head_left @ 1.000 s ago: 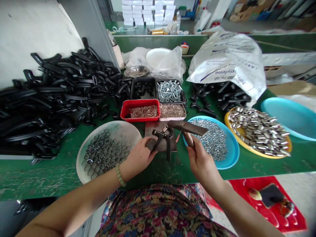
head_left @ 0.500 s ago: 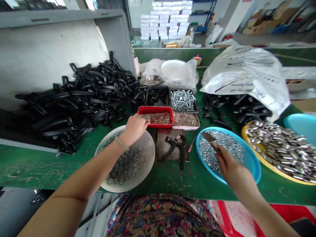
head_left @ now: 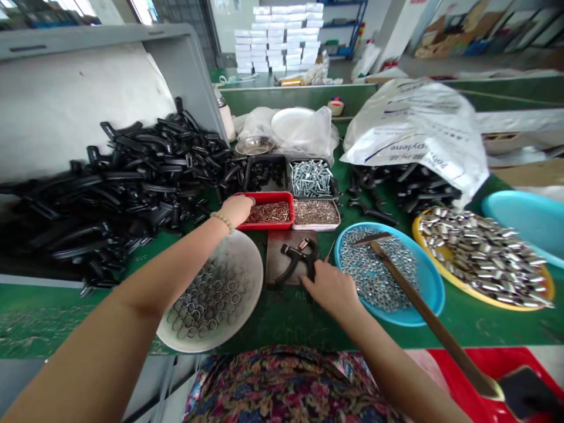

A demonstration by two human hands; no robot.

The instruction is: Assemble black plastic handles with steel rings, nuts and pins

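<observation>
My left hand (head_left: 237, 210) is at the left end of the red tray (head_left: 291, 212) of small pins, fingers closed around something I cannot make out. My right hand (head_left: 332, 286) grips the handle of a black clamp-like part (head_left: 293, 264), which lies on a metal plate (head_left: 273, 247). A hammer (head_left: 416, 296) with a long wooden handle rests across the blue basin (head_left: 434, 317) of small metal nuts. Below my left forearm sits a pale bowl (head_left: 253, 294) of metal rings.
Black parts (head_left: 154, 170) are heaped at left. Behind the red tray are a black tray of screws (head_left: 311, 178) and a black tray of dark pieces (head_left: 267, 173). A yellow basin (head_left: 549, 285) of metal cylinders stands at right, near a white plastic bag (head_left: 414, 126).
My right hand has let go of the hammer, which now lies across the blue basin, and has moved left onto the black part. My left hand stays by the red tray. The view has shifted slightly.
</observation>
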